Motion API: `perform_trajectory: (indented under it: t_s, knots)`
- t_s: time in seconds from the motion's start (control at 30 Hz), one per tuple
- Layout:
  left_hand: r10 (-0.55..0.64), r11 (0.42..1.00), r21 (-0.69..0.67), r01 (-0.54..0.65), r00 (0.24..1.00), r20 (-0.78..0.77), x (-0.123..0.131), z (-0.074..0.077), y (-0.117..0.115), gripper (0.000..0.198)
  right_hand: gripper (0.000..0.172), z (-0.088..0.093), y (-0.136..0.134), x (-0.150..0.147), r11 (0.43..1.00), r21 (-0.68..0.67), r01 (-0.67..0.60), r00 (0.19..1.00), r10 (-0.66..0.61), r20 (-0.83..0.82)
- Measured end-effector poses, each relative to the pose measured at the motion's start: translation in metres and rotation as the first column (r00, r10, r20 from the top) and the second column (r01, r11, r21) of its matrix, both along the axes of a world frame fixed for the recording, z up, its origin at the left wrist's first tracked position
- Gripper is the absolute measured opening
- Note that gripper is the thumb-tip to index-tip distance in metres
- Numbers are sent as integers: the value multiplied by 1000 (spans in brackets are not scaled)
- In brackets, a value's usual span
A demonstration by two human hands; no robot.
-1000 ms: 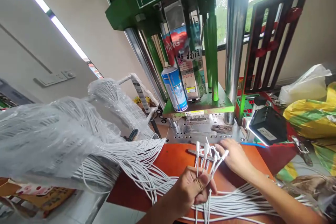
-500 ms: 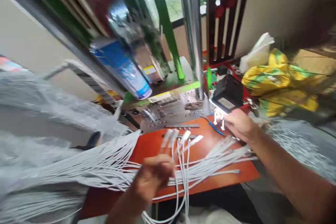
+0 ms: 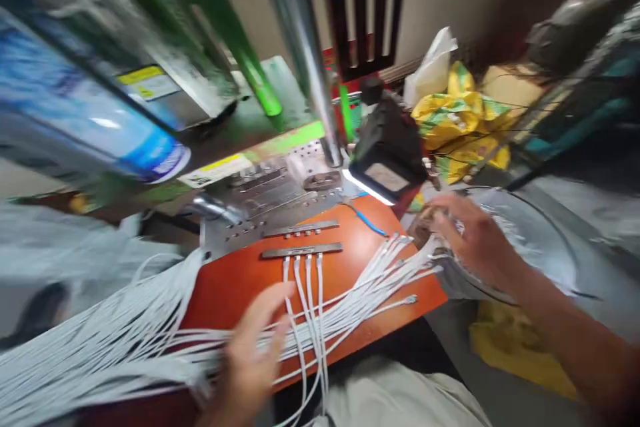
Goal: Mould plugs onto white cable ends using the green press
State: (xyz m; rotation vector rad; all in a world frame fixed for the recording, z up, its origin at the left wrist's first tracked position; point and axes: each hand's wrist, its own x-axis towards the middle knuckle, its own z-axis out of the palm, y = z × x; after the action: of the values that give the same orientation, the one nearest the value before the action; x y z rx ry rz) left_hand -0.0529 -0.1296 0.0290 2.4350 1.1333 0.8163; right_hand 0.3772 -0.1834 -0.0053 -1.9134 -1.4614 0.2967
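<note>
Over the near part of the orange-red work board (image 3: 225,293), my left hand (image 3: 257,347) is open, thumb and fingers apart, close beside several white cables (image 3: 311,293). The upper ends of these cables meet the lower edge of a metal bar (image 3: 303,251). A second metal bar (image 3: 303,229) with small fittings lies just behind it. My right hand (image 3: 465,233) is at the board's right side, near the ends of a white cable bundle (image 3: 360,300). Its fingers are loosely bent and apart, blurred, with nothing visible in them.
A black lamp (image 3: 387,153) shines beside a steel post (image 3: 305,60). Behind the board stands a metal plate (image 3: 250,207) with a blue-and-white can (image 3: 95,100) above it. At right is a clear bag (image 3: 535,233) of small pieces. More cables (image 3: 110,320) lie left.
The cables' plug ends, raised and loose before, now line up at the metal bar. My left hand has opened. My right hand has moved from the lamp toward the bag, white pieces no longer visible.
</note>
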Motion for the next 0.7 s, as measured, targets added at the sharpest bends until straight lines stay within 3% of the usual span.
perform_trajectory:
  t_s: [0.03,0.1,0.17,0.23,0.33,0.4,0.5,0.6,0.7]
  knots:
    - [-108,994,-25,106,990,-94,12,-8,-16,35,33,2,14,-33,979,29,-201,979,199,47]
    - [-170,985,-56,160,945,-280,32,-20,-35,44,35,3,37,-91,891,21,-453,884,446,141]
    - [-106,994,-22,105,922,-373,45,-26,-39,54,34,0,53,-132,834,-46,-550,810,546,215]
    - [-3,999,36,20,915,-403,50,-28,-36,64,32,-9,66,-155,827,-113,-550,786,559,264]
    - [113,993,65,-94,911,-397,50,-27,-28,66,32,-22,78,-167,831,-137,-539,788,555,266]
    - [133,991,65,-118,921,-365,48,-28,-26,59,30,-27,80,-166,822,-108,-560,801,570,185]
    - [24,995,99,3,963,-270,44,-36,-31,47,23,-23,82,-157,815,-3,-580,814,580,27]
    - [-95,947,287,143,980,-174,44,-43,-31,50,19,-10,99,-145,818,119,-563,820,571,-47]
    - [-75,933,335,131,982,-176,48,-33,-1,35,21,7,142,-139,811,230,-537,831,556,-18]
